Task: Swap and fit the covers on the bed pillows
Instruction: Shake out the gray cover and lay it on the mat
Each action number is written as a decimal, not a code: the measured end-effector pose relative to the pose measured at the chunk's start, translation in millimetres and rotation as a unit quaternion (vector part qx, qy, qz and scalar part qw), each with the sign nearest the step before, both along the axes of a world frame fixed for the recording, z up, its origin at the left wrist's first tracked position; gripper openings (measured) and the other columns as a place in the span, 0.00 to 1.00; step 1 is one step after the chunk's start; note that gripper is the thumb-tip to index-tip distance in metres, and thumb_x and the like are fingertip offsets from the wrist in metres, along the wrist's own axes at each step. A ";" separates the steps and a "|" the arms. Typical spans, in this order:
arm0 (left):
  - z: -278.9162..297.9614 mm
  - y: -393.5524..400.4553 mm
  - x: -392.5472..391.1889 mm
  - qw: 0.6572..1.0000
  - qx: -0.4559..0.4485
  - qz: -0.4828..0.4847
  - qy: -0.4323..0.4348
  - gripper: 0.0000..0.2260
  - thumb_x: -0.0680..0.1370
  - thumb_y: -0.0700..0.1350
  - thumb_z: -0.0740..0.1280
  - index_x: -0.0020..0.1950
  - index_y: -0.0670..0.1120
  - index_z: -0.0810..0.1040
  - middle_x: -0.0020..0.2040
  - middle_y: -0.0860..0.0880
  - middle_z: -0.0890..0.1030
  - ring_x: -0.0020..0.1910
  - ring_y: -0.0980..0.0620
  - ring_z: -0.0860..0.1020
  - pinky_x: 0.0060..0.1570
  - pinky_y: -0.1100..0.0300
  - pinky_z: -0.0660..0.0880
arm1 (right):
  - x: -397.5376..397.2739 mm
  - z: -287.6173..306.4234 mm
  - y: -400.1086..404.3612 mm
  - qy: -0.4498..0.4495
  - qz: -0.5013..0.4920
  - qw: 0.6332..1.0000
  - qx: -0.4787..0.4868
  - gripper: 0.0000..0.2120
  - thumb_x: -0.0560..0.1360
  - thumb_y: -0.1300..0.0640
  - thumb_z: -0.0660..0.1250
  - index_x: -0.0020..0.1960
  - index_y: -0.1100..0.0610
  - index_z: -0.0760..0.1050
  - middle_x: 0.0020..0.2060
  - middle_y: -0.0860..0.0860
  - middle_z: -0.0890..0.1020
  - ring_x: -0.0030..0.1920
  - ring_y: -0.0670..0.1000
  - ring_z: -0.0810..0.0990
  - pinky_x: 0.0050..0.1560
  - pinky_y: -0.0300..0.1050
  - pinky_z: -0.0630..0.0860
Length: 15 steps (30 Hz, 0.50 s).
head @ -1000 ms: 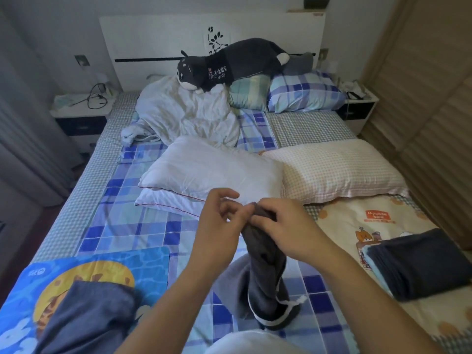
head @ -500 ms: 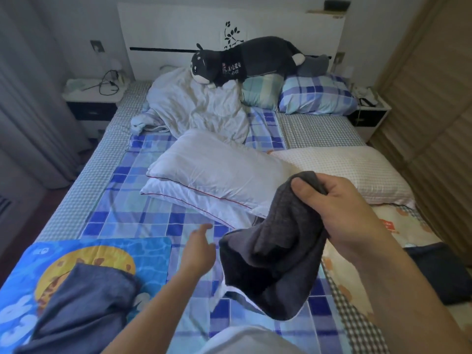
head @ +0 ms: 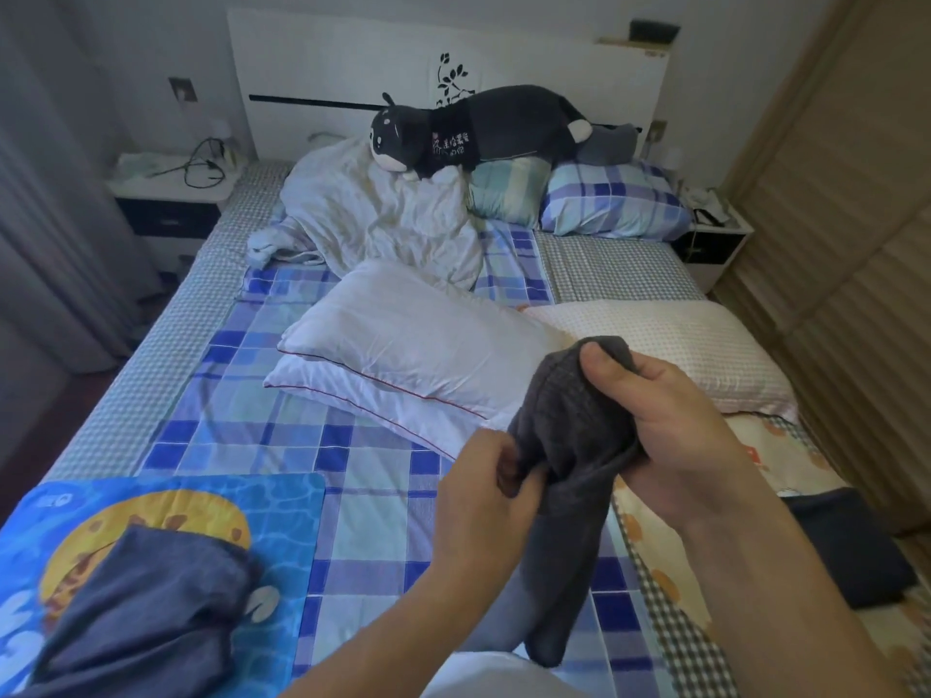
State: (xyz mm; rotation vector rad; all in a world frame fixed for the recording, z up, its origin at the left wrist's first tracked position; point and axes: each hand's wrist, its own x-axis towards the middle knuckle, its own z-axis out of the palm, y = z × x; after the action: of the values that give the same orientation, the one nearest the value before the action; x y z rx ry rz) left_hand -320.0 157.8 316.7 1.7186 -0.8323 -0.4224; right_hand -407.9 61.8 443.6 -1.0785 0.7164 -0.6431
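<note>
Both hands hold a dark grey pillow cover (head: 569,445) up over the near end of the bed (head: 211,324). The right hand (head: 675,435) grips its bunched top, thumb pressed over the ribbed, soft cloth; the left hand (head: 483,486) pinches a fold lower down, and the rest hangs limp. Beyond them two bare white pillows (head: 403,360), piped in red, lie stacked beside a cream checked pillow (head: 670,345). Checked sheet lies bare left of the stack. A folded dark cloth (head: 851,551), perhaps another cover, sits by the right edge.
</note>
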 end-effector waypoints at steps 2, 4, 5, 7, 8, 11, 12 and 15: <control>1.8 -2.6 -0.4 0.997 -0.015 -0.026 0.067 0.11 0.75 0.48 0.74 0.52 0.58 0.76 0.49 0.60 0.81 0.49 0.59 0.80 0.46 0.63 0.78 | -1.6 -1.6 2.2 0.010 0.009 1.000 0.003 0.17 0.72 0.54 0.69 0.50 0.68 0.81 0.46 0.66 0.84 0.49 0.63 0.85 0.48 0.53 0.82; 1.5 -5.8 1.4 0.993 -0.017 -0.031 0.115 0.11 0.77 0.43 0.73 0.54 0.56 0.78 0.51 0.58 0.82 0.52 0.60 0.81 0.48 0.65 0.79 | -5.1 -5.5 3.8 0.023 0.026 0.999 0.003 0.20 0.73 0.54 0.69 0.54 0.71 0.80 0.50 0.70 0.83 0.55 0.69 0.82 0.58 0.62 0.79; -0.8 -7.2 2.6 0.994 -0.013 -0.035 0.106 0.09 0.77 0.41 0.72 0.53 0.54 0.80 0.50 0.57 0.83 0.52 0.60 0.81 0.49 0.64 0.79 | -7.0 -7.5 3.6 0.025 0.029 0.999 0.003 0.20 0.73 0.54 0.69 0.55 0.71 0.79 0.51 0.70 0.82 0.57 0.70 0.81 0.61 0.63 0.77; -9.0 -8.6 4.8 0.996 0.017 -0.069 0.053 0.05 0.79 0.40 0.69 0.50 0.50 0.81 0.46 0.54 0.83 0.47 0.57 0.82 0.49 0.58 0.80 | -10.7 -8.2 3.3 0.024 0.034 0.999 0.002 0.19 0.72 0.55 0.68 0.53 0.70 0.80 0.50 0.68 0.83 0.55 0.67 0.83 0.60 0.60 0.79; -12.4 -8.2 6.0 0.995 0.039 -0.085 0.028 0.05 0.80 0.41 0.66 0.48 0.51 0.79 0.43 0.53 0.83 0.45 0.55 0.82 0.48 0.53 0.80 | -13.1 -7.1 2.1 0.023 0.031 0.999 0.001 0.17 0.71 0.55 0.68 0.50 0.69 0.81 0.47 0.66 0.84 0.51 0.63 0.84 0.55 0.55 0.81; -8.6 -6.1 22.0 0.997 0.058 -0.046 0.035 0.09 0.84 0.41 0.57 0.48 0.53 0.71 0.36 0.52 0.77 0.35 0.54 0.76 0.36 0.59 0.74 | -27.2 -0.6 -9.9 0.023 0.004 0.999 -0.032 0.11 0.71 0.55 0.68 0.43 0.63 0.83 0.39 0.59 0.85 0.41 0.53 0.85 0.40 0.43 0.83; -1.5 -4.6 31.8 0.998 0.047 -0.018 0.039 0.09 0.85 0.42 0.56 0.48 0.54 0.69 0.35 0.53 0.75 0.33 0.58 0.74 0.34 0.63 0.70 | -34.0 -1.4 -18.0 0.055 -0.020 0.995 -0.080 0.09 0.72 0.54 0.69 0.41 0.59 0.84 0.37 0.56 0.85 0.39 0.52 0.85 0.37 0.40 0.81; 38.1 6.9 58.8 0.995 -0.008 -0.050 -0.080 0.05 0.83 0.48 0.58 0.49 0.57 0.69 0.38 0.54 0.77 0.37 0.59 0.75 0.39 0.61 0.70 | -49.4 -18.9 -44.4 0.213 -0.111 0.943 -0.230 0.07 0.77 0.54 0.71 0.42 0.53 0.84 0.35 0.48 0.86 0.39 0.49 0.84 0.33 0.33 0.76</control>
State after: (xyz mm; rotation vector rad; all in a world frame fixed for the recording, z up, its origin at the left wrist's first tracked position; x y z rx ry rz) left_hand -261.2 164.7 354.8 1.7163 -1.0390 -0.3476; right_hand -457.2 17.4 424.7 -1.6121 1.1078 -0.8039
